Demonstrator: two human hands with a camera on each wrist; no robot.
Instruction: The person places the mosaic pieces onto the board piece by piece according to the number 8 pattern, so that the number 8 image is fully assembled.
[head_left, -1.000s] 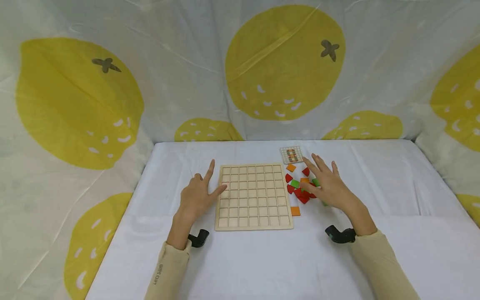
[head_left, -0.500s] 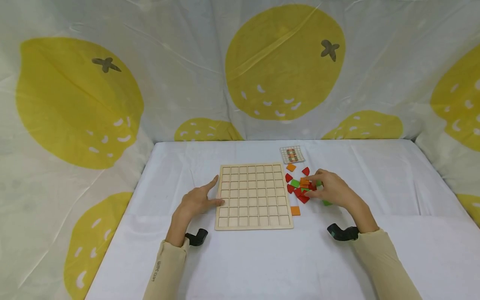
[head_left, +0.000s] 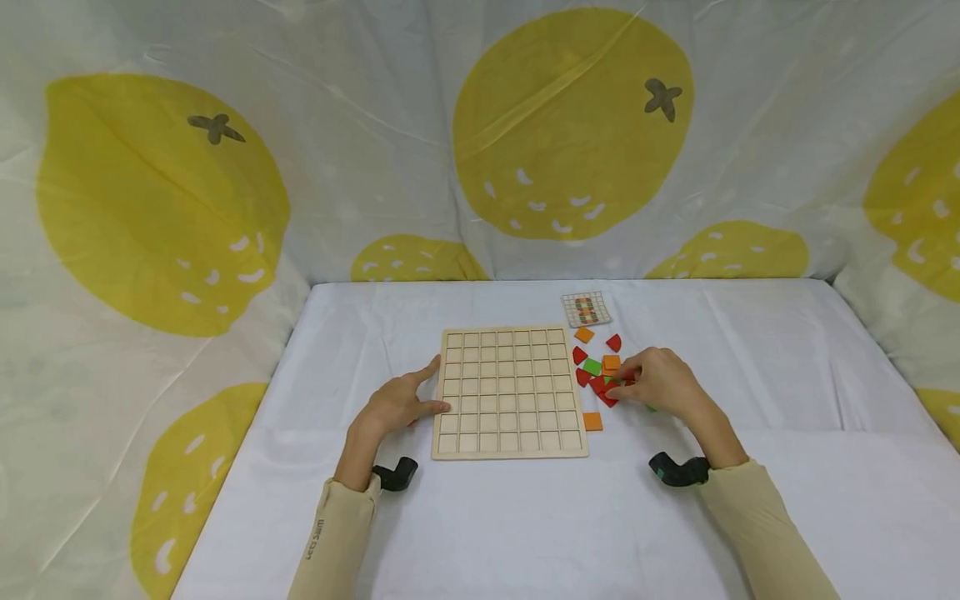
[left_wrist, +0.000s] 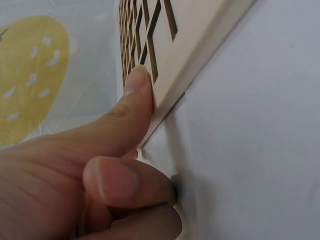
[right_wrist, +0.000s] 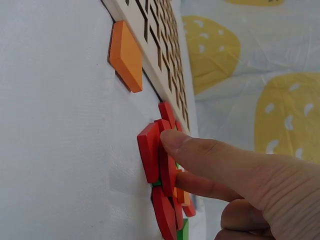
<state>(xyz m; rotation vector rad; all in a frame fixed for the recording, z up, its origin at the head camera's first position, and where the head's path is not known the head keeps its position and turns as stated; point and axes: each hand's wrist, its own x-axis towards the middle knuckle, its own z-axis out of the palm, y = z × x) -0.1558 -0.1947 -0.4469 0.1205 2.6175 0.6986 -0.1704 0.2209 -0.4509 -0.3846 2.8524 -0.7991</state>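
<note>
Evidently the right hand [head_left: 663,385] pinches a red piece [right_wrist: 167,165], long axis roughly 12-to-6 o'clock in its wrist view; the left hand [head_left: 390,405], grip wide, touches the board [head_left: 510,393] at 9 o'clock

Pale, creased curtain [head_left: 360,167] behind white tabletop [head_left: 517,529]; large yellow lemons [head_left: 555,142] printed on it, dark stem marks [head_left: 662,100].

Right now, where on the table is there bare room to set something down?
Free: table between the sleeves, nearer than the grid board; and right of the right grip. Crowded: the board's right side, with coloured tiles and pattern card.
</note>
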